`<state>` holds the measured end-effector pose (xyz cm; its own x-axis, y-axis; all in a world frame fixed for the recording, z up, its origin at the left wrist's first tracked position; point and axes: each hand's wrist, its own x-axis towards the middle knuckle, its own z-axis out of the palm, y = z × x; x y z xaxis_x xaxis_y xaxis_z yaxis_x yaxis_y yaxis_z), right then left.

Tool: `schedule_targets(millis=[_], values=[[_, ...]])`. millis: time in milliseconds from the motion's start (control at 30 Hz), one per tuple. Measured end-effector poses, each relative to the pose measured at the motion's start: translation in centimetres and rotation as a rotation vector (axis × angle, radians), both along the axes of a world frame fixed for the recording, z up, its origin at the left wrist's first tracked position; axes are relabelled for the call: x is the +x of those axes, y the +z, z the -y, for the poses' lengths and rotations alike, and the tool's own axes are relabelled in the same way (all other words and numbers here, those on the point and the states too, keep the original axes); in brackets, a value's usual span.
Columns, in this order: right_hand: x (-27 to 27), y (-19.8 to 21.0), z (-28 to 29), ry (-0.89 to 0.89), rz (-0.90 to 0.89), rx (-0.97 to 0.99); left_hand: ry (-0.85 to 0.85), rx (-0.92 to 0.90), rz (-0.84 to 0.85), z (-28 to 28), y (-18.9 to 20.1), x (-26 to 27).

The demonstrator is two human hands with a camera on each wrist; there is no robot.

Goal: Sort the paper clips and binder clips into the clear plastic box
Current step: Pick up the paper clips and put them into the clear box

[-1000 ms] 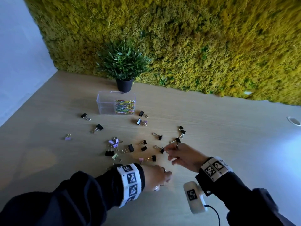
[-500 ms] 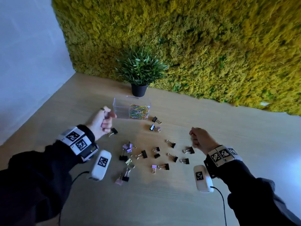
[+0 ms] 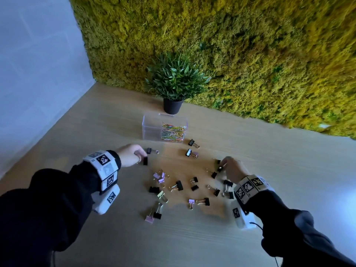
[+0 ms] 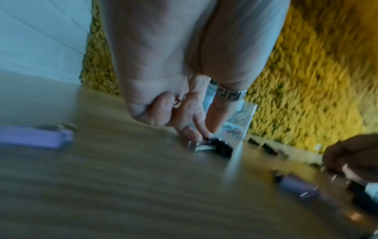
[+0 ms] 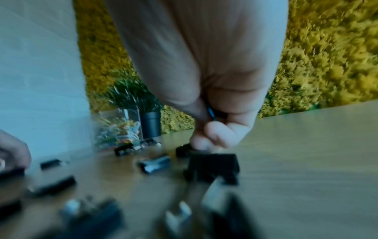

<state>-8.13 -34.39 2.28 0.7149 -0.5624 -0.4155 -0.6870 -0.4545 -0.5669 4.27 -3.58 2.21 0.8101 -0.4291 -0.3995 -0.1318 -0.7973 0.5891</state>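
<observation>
Moss wall behind, wooden table (image 3: 250,237) below. Left hand (image 3: 129,155) pinches a black binder clip (image 3: 145,161); the clear plastic box (image 3: 152,126) stands just beyond it, nearer to this hand. Right hand (image 3: 232,168) has fingers curled on another black clip (image 3: 218,162).

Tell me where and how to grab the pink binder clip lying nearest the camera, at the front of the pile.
Pinch the pink binder clip across its folded body, coming straight down from above. It seems to lie flat on the wooden table, its wire handles pointing away toward a black binder clip close on its right, so approach from its open left side.
</observation>
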Motion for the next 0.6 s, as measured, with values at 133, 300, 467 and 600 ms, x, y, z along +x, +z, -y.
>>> schedule_targets(millis=[133,300,467,600], values=[[1.0,1.6,-0.8,-0.144,0.179,0.564,0.135,-0.323,-0.194,-0.9,2.2,-0.1],[0.3,3.3,-2.8,-0.299,0.38,1.294,0.513,-0.747,-0.742,-5.7,3.0,0.7],[1.9,2.7,-5.2,-0.374,0.366,1.466,0.584,-0.891,-0.873,-6.4,2.6,-0.1],[4.3,4.5,-6.9,-0.286,0.281,1.431,0.595,-0.986,-0.965,-5.5,3.3,-0.7]])
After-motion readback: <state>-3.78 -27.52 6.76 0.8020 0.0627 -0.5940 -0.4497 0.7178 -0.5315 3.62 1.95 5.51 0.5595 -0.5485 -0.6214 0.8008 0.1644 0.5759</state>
